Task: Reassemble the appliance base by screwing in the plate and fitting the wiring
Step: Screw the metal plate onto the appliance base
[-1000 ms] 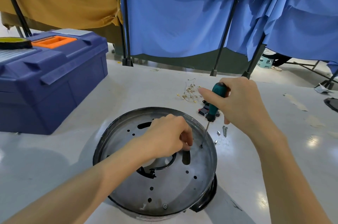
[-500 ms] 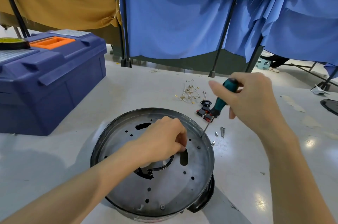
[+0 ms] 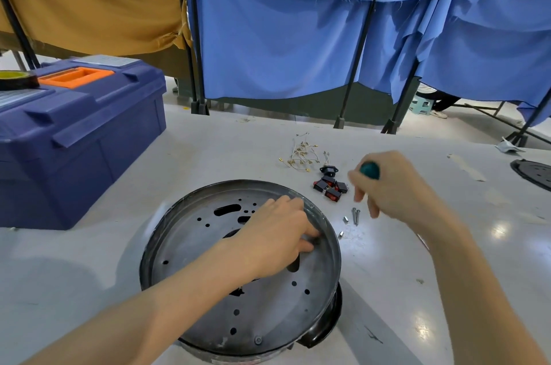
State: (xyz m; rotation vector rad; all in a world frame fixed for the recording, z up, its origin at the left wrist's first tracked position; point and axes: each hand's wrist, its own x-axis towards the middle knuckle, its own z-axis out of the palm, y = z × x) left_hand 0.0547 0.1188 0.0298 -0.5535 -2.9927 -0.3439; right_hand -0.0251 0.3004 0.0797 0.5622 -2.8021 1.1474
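Metal plate (image 3: 193, 245) seated on appliance base (image 3: 325, 332) on the table (image 3: 89, 269). Left hand (image 3: 277, 233) curls fingertips near its right rim, hold indiscernible; right hand (image 3: 396, 189) grips screwdriver (image 3: 369, 170) above loose screws (image 3: 355, 215).

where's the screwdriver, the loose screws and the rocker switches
screwdriver (image 3: 369, 170): head view, teal butt of its handle
loose screws (image 3: 355, 215): head view, shafts of the long pair
rocker switches (image 3: 333, 194): head view, red face of the nearest one

blue toolbox (image 3: 80, 138) | tape roll (image 3: 16, 78) on it | blue curtain (image 3: 298, 37)
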